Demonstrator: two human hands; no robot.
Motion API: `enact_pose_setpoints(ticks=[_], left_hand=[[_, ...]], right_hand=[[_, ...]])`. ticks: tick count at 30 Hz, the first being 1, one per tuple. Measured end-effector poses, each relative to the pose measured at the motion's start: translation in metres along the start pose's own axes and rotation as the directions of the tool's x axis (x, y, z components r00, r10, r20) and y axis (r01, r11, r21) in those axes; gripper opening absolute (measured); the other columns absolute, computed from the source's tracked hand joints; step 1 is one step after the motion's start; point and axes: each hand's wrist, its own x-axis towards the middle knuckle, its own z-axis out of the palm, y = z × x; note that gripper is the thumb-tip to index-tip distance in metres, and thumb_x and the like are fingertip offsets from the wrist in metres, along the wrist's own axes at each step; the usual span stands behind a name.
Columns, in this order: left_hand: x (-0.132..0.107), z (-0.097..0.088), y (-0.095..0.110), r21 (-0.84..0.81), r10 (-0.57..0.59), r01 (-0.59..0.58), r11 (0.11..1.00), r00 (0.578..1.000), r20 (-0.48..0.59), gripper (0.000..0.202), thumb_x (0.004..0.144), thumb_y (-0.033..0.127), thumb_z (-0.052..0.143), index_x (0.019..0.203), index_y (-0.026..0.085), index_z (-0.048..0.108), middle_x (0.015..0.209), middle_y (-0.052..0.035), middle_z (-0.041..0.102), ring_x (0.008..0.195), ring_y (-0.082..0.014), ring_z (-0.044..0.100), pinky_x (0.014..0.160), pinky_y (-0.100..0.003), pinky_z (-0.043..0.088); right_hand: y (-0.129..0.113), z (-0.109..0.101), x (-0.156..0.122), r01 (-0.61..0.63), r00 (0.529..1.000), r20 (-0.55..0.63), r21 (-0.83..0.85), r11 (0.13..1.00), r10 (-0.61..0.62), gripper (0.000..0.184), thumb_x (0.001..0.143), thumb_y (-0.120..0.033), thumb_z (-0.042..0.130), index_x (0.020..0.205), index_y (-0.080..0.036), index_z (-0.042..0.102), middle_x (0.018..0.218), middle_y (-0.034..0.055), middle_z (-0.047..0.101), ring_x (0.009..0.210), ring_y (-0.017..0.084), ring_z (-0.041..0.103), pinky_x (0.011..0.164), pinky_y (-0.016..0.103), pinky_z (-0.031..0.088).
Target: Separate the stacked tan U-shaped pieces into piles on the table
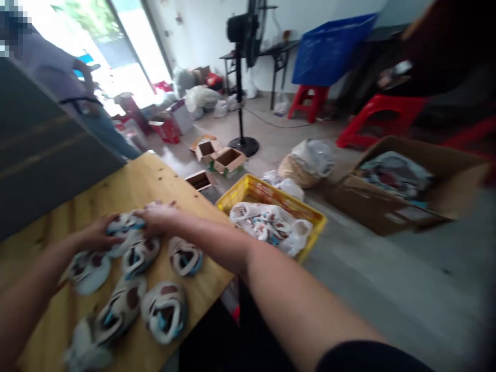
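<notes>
Several small white, blue and brown shoes [165, 310] lie on a wooden table [132, 186] at the lower left. Both my hands reach to the far end of the group. My left hand [98, 235] and my right hand [158, 218] close on one shoe [126, 225] from either side. The picture is smeared by motion, so finger detail is faint.
A yellow crate [306, 212] with a plastic bag of shoes sits on the floor beside the table. Open cardboard boxes [220, 157], a large box [445, 170], a standing fan [242, 77], red stools [382, 111] and a blue crate [329, 49] lie beyond. Another person [58, 72] stands at the upper left.
</notes>
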Motion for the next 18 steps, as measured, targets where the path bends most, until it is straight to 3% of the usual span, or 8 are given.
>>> enact_pose_setpoints(ticks=[2,5,9,12,18], left_hand=[[-0.010,-0.006,-0.020,-0.037,-0.008,0.009,0.999,1.000,0.021,0.079,0.063,0.053,0.064,0.131,0.014,0.050,0.135,-0.0129,0.065,0.122,-0.0298,0.060,0.105,-0.040,0.047],[-0.003,-0.004,-0.032,-0.067,-0.033,0.034,0.997,0.999,0.019,0.082,0.058,0.047,0.068,0.130,0.011,0.053,0.140,-0.0163,0.062,0.129,-0.0314,0.056,0.110,-0.037,0.043],[0.006,0.003,-0.035,-0.112,-0.033,0.032,0.993,0.999,0.000,0.076,0.056,0.039,0.065,0.127,0.013,0.058,0.132,-0.0148,0.067,0.125,-0.0326,0.060,0.106,-0.037,0.047],[0.003,0.003,-0.036,-0.129,-0.033,0.030,0.991,0.999,-0.024,0.071,0.052,0.035,0.065,0.120,0.016,0.062,0.127,-0.0134,0.069,0.122,-0.0333,0.062,0.103,-0.037,0.049],[-0.003,0.003,-0.026,-0.138,-0.011,0.001,0.990,0.997,-0.071,0.063,0.054,0.031,0.054,0.114,0.016,0.058,0.112,-0.0070,0.074,0.110,-0.0304,0.066,0.096,-0.036,0.052]], right_hand=[[-0.007,-0.003,-0.001,-0.042,0.996,0.073,-0.061,0.997,0.047,0.091,0.066,-0.045,0.086,0.147,-0.035,0.046,0.145,0.0127,0.054,0.135,0.047,0.047,0.092,0.075,0.052],[-0.014,-0.002,0.001,-0.009,0.997,0.070,-0.105,0.994,0.017,0.089,0.068,-0.041,0.086,0.147,-0.034,0.047,0.143,0.0133,0.054,0.133,0.045,0.049,0.091,0.064,0.056],[-0.020,0.008,0.009,0.065,0.997,0.054,-0.162,0.985,-0.057,0.098,0.060,-0.031,0.093,0.147,-0.031,0.048,0.142,0.0136,0.055,0.131,0.041,0.053,0.101,0.055,0.052],[-0.019,0.013,0.014,0.117,0.993,0.048,-0.215,0.969,-0.109,0.093,0.065,-0.034,0.091,0.147,-0.025,0.048,0.137,0.0153,0.058,0.125,0.037,0.059,0.108,0.051,0.047],[-0.022,0.018,0.010,0.029,0.999,0.035,-0.186,0.982,-0.023,0.101,0.061,-0.037,0.091,0.150,-0.033,0.044,0.143,0.0107,0.054,0.130,0.042,0.053,0.091,0.053,0.058]])
